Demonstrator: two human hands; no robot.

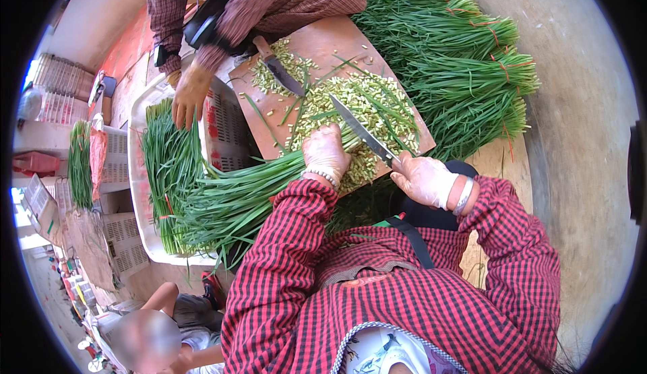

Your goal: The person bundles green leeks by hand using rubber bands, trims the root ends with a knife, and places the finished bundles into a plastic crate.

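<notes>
Both hands, left (pixel 327 149) and right (pixel 426 180), curl closed, forearms (pixel 286 229) extended forward.

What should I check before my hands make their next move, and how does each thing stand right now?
1. Left hand has the green bunch: ok, closed around it near the pale ends.
2. Right hand has the knife: ok, closed on its handle.
3. Left fingers clear of the blade: cannot tell; it's close by, gap unclear.
4. Cutting board clear: not ok; chopped pieces and a second knife lie there.
5. Co-worker's gloved hand away from your blade: ok, it's by the white crate.
</notes>
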